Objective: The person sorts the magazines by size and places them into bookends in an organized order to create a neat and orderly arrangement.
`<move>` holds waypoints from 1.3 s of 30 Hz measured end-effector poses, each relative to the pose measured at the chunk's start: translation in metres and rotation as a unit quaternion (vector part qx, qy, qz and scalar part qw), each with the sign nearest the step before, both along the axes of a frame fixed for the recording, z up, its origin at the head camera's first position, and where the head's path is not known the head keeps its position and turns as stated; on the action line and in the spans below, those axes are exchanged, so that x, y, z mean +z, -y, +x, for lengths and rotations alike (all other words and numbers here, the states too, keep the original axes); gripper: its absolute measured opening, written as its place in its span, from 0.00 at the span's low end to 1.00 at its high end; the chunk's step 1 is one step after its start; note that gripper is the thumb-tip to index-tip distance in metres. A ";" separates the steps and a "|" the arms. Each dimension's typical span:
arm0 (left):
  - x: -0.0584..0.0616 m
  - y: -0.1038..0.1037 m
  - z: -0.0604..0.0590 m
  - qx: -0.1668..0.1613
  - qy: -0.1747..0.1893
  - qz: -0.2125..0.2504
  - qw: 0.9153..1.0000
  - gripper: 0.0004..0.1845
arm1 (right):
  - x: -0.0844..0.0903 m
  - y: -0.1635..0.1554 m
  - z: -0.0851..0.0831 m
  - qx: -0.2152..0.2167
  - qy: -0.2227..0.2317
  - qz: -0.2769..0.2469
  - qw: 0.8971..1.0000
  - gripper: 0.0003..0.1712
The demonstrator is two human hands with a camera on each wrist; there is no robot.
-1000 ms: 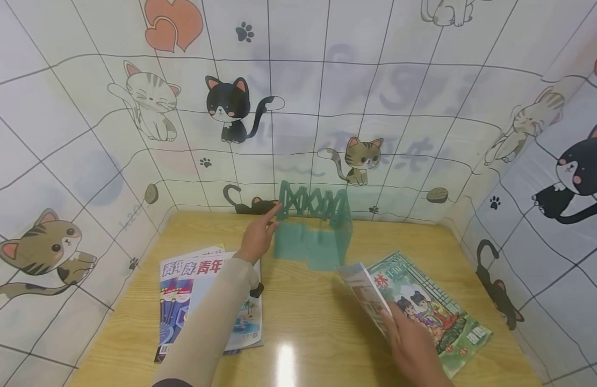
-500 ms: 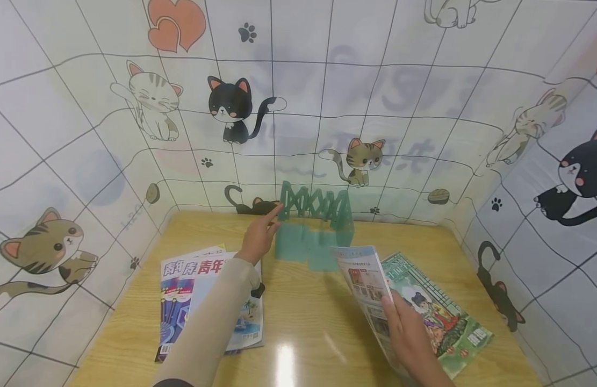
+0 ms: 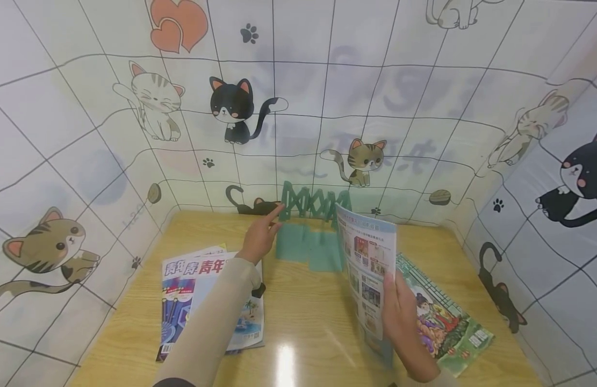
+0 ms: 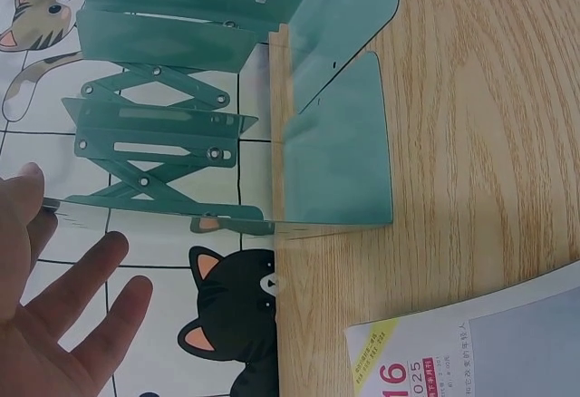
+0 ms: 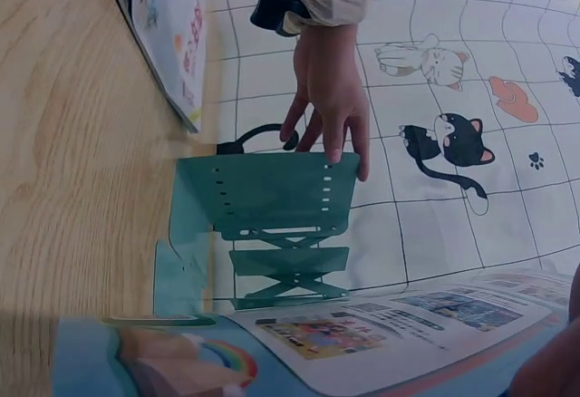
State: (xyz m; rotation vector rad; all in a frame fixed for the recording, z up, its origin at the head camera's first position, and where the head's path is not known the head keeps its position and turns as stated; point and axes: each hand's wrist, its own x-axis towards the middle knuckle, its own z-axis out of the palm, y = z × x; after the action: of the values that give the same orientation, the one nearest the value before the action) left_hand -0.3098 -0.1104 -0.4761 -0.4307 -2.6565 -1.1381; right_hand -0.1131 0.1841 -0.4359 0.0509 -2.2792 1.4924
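A green folding book rack (image 3: 310,228) stands at the back of the wooden table (image 3: 308,317). My left hand (image 3: 265,230) reaches to the rack's left end plate, its straight fingers resting on the plate's edge; the right wrist view shows these fingers (image 5: 337,134) on the rack (image 5: 272,202). My right hand (image 3: 400,309) grips a thin magazine (image 3: 368,263) and holds it upright just right of the rack. In the left wrist view the rack (image 4: 227,98) is close beside my left hand (image 4: 63,324).
A green-covered comic magazine (image 3: 448,322) lies flat at the right, under my right hand. A stack of magazines (image 3: 201,306) lies at the left, partly under my left sleeve. Cat-patterned walls (image 3: 85,134) enclose the table on three sides.
My right hand has lifted the thin magazine off the comic magazine and turned it from nearly flat to upright, closer to the rack. My left hand has stayed on the rack.
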 end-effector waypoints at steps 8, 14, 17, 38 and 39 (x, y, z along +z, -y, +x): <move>-0.003 0.001 -0.001 -0.001 -0.007 -0.007 1.000 0.28 | -0.005 0.007 -0.014 -0.025 -0.052 -0.026 0.998 0.21; 0.000 0.000 0.002 0.001 -0.007 -0.004 1.000 0.29 | -0.002 0.013 -0.021 -0.025 -0.076 -0.029 0.996 0.22; 0.001 -0.001 0.002 0.004 -0.003 -0.006 1.000 0.29 | -0.001 0.016 -0.025 -0.027 -0.080 -0.035 0.996 0.22; 0.003 -0.001 0.003 0.005 0.004 -0.011 1.000 0.28 | -0.032 0.025 -0.081 -0.052 -0.183 -0.021 0.981 0.18; 0.004 0.000 0.003 0.006 0.004 -0.007 1.000 0.28 | -0.035 0.026 -0.084 -0.051 -0.187 -0.022 0.981 0.18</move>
State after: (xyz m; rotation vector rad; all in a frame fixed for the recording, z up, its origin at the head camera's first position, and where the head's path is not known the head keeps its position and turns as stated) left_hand -0.3063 -0.1101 -0.4724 -0.4138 -2.6731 -1.1202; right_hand -0.1967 0.1586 -0.4704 0.1841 -1.9193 1.3514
